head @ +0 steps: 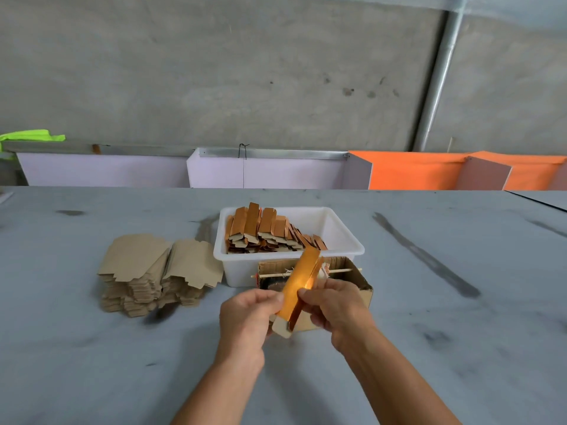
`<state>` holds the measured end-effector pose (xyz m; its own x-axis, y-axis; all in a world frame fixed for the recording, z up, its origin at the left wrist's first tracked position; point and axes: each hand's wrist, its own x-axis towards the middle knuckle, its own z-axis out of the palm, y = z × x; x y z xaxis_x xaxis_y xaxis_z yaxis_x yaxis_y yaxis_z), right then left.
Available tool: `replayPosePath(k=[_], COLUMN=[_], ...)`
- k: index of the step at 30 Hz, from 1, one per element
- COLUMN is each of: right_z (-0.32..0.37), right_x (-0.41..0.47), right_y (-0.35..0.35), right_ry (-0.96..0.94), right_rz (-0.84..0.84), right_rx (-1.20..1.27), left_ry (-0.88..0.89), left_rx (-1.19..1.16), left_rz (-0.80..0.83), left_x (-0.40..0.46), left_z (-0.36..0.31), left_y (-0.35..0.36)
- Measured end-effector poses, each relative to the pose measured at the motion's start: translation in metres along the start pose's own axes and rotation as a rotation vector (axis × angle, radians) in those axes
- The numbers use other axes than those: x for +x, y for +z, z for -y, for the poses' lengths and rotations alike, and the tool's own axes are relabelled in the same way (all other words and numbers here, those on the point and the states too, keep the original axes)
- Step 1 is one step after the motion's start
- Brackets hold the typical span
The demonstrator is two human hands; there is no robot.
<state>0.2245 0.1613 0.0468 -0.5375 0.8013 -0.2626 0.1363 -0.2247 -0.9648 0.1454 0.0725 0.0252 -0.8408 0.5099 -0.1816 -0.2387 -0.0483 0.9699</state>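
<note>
two hands, left hand and right hand, each grip pinching a light, easily creased orange carton; best held along its long edges.

The carton is a long, narrow sleeve, glossy orange-gold outside and plain brown card at its end flap. It is partly folded and slants just below the frame's centre, lower end at the left, pinched between the left hand and right hand.
</note>
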Motion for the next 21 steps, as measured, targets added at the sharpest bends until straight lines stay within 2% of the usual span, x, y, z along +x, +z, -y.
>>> replayPosePath(k=[7, 13, 16, 21], right_z=[0.018, 0.034, 0.038, 0.046], right_x=[0.022, 0.06, 0.082, 0.112], right_y=[0.026, 0.043, 0.05, 0.059], right_ry=[-0.071, -0.167, -0.18, -0.188], right_rz=[-0.01, -0.105, -0.117, -0.071], right_rx=[-0.029, -0.105, -0.128, -0.178], left_ry=[0.144, 0.137, 0.14, 0.219], left_rx=[-0.025, -0.053, 0.011, 0.068], left_rz=[-0.19, -0.163, -0.115, -0.178], left_x=[0.044, 0.082, 0.102, 0.129], left_z=[-0.023, -0.032, -0.035, -0.037], left_y=[0.016, 0.025, 0.029, 0.034])
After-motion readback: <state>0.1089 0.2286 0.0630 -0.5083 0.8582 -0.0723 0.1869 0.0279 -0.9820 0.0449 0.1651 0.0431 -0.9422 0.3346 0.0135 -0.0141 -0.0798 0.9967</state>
